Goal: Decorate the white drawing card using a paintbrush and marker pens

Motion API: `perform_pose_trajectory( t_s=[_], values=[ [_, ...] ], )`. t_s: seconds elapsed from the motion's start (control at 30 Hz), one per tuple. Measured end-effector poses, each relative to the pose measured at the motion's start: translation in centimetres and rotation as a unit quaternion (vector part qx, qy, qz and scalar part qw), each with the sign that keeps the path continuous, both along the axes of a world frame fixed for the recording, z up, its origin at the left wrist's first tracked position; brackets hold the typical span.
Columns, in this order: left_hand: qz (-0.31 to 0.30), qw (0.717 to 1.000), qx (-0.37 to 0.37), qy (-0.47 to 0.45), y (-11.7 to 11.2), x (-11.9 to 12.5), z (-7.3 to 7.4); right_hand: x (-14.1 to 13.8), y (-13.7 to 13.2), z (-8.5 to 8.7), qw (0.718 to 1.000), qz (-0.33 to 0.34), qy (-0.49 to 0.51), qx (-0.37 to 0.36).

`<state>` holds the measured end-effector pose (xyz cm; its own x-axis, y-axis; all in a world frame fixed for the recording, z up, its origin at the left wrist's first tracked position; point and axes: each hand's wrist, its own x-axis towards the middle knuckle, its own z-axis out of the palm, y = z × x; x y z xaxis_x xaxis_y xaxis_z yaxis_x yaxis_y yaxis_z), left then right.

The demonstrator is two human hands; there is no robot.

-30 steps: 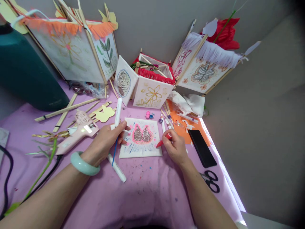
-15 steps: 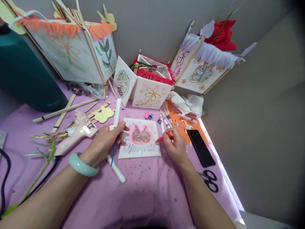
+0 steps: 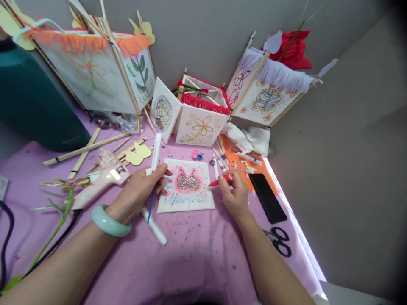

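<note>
Canvas [image 3: 188,184], scissors [image 3: 280,240] on purple cloth [image 3: 203,258]

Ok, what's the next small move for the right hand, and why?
I'd probably lower the red marker in the right hand to add a small mark near the white panel's right edge: its tip already points there, pink spots flank the drawing, and the left hand's fingers are at the opposite edge.
</note>
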<state>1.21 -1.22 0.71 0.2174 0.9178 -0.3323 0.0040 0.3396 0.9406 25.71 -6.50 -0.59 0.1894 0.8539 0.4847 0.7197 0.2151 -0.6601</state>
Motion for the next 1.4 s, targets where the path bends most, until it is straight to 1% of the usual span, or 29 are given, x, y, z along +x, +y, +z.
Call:
perform_pose_trajectory(
  t_s=[0.13, 0.23, 0.27, 0.33, 0.43, 0.5, 0.57, 0.7, 0.8, 0.87, 0.93, 1.0, 1.07, 1.23, 1.4],
  values=[
    [0.001, 1.000, -0.003, -0.007, 0.0, 0.2, 0.2, 0.0, 0.0, -0.4, 1.000, -0.009, -0.029, 0.002],
    [0.003, 1.000, 0.003, 0.001, -0.1, 0.2, 0.5, 0.0, 0.1, -0.7, 1.000, -0.018, -0.012, -0.002],
    [0.004, 1.000, 0.006, 0.008, -0.1, 0.1, 0.6, 0.0, 0.1, -0.8, 1.000, -0.024, 0.009, -0.005],
    [0.005, 0.999, 0.019, 0.026, -0.2, 0.0, 0.9, 0.0, 0.4, -0.9, 0.996, -0.029, 0.081, -0.016],
    [-0.002, 0.997, 0.063, 0.040, -0.3, 0.0, 1.2, -0.1, 0.7, -0.7, 0.974, -0.006, 0.225, -0.032],
    [-0.013, 0.997, 0.072, 0.022, -0.5, 0.1, 1.3, -0.5, 0.8, -0.3, 0.958, 0.017, 0.284, -0.034],
    [-0.035, 0.998, 0.046, -0.026, -0.6, 0.2, 1.4, -1.1, 0.5, 0.1, 0.952, 0.039, 0.303, -0.032],
    [-0.073, 0.989, -0.019, -0.125, -0.8, 0.1, 1.5, -2.9, -0.9, 0.6, 0.951, 0.095, 0.293, -0.037],
    [-0.080, 0.981, -0.041, -0.173, -1.0, 0.0, 1.6, -4.3, -2.1, 0.5, 0.961, 0.125, 0.245, -0.034],
    [-0.087, 0.973, -0.053, -0.205, -1.2, 0.1, 1.6, -5.1, -2.6, 0.6, 0.973, 0.126, 0.195, -0.007],
    [-0.092, 0.967, -0.069, -0.229, -1.5, 0.4, 1.7, -5.6, -3.0, 0.8, 0.983, 0.123, 0.132, 0.042],
    [-0.093, 0.963, -0.082, -0.238, -1.8, 0.7, 1.8, -6.1, -3.2, 1.2, 0.985, 0.131, 0.073, 0.088],
    [-0.099, 0.962, -0.086, -0.239, -2.0, 0.9, 2.0, -6.5, -3.4, 1.5, 0.982, 0.146, 0.041, 0.111],
    [-0.088, 0.963, -0.070, -0.243, -2.1, 0.9, 2.5, -6.9, -3.5, 1.6, 0.983, 0.135, 0.052, 0.114],
    [-0.087, 0.957, -0.075, -0.267, -2.1, 0.9, 2.1, -6.9, -3.4, 1.3, 0.986, 0.108, 0.065, 0.107]
  ],
)
